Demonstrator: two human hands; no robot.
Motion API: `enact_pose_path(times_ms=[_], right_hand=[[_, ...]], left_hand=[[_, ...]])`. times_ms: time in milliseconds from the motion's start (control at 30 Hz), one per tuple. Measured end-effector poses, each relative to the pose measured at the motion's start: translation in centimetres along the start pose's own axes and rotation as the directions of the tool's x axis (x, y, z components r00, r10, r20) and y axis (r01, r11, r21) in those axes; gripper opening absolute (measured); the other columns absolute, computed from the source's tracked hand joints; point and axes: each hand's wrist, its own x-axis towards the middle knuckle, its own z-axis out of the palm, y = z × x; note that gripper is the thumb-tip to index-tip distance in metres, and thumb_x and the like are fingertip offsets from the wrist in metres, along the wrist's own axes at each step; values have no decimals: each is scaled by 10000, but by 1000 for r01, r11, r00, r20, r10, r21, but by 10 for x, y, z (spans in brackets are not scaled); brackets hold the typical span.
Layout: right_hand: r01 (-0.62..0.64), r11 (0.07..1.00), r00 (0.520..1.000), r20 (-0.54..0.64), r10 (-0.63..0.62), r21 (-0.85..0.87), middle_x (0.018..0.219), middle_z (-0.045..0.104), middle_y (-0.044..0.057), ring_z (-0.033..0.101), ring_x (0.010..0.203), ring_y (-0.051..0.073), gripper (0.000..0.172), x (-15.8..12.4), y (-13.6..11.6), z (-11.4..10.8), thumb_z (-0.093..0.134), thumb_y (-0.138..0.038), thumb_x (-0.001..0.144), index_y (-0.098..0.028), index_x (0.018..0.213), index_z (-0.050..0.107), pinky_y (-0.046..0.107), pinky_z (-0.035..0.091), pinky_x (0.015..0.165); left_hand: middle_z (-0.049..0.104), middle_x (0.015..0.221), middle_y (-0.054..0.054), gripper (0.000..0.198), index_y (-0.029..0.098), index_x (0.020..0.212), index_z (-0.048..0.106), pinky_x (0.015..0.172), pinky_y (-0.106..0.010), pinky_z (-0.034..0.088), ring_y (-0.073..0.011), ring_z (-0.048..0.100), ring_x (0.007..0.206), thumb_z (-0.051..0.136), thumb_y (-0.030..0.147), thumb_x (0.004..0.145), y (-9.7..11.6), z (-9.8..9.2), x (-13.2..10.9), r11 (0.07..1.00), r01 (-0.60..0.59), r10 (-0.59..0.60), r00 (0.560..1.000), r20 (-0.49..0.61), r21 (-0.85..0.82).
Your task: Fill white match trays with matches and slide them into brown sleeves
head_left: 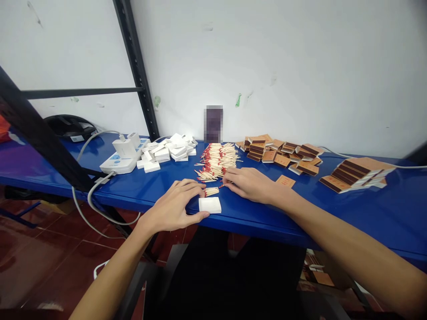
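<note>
A large pile of red-tipped matches (216, 160) lies on the blue table (267, 213). In front of it is a small bundle of matches (211, 191), and nearer the edge sits a white inner tray (210, 205). My left hand (182, 202) is spread around the tray and bundle, thumb by the tray's near corner and fingertips at the bundle's left end. My right hand (248, 182) has its fingers pinched at the near right side of the pile, with a match tip showing beside them.
White trays (170, 150) are heaped at the left, beside a power strip (122, 162) with chargers. Brown matchbox sleeves (283, 153) lie at the right, with stacked boxes (356, 173) farther right. A flat sleeve (285, 181) rests behind my right wrist.
</note>
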Motion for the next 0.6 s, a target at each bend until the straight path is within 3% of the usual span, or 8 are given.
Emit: enact_pose_path(times_ms=[167, 400, 600], right_hand=[[12, 999, 1000, 26, -13, 33, 991, 646, 88, 589, 780, 197, 207, 0, -5, -4, 414, -264, 996, -173, 978, 599, 309, 368, 653], [-67, 959, 994, 96, 42, 274, 949, 654, 61, 581, 805, 191, 181, -2, -6, -6, 406, -312, 1003, -206, 964, 549, 298, 383, 685], [-125, 947, 981, 178, 73, 296, 888, 644, 50, 559, 743, 185, 199, -2, -5, -8, 377, -343, 1007, -219, 936, 515, 291, 358, 654]], left_hand=[[606, 1327, -52, 282, 232, 1029, 585, 1043, -461, 359, -286, 443, 1290, 635, 456, 865, -1, 0, 0, 1000, 8, -8, 1000, 8, -8], [601, 1345, -46, 289, 242, 1070, 576, 1048, -465, 349, -288, 433, 1310, 622, 456, 880, -1, -1, 0, 1000, 10, -10, 1000, 27, -12], [596, 1353, -42, 287, 243, 1068, 576, 1053, -465, 345, -287, 428, 1311, 623, 453, 877, -1, 0, -1, 1000, 15, -14, 1000, 21, -13]])
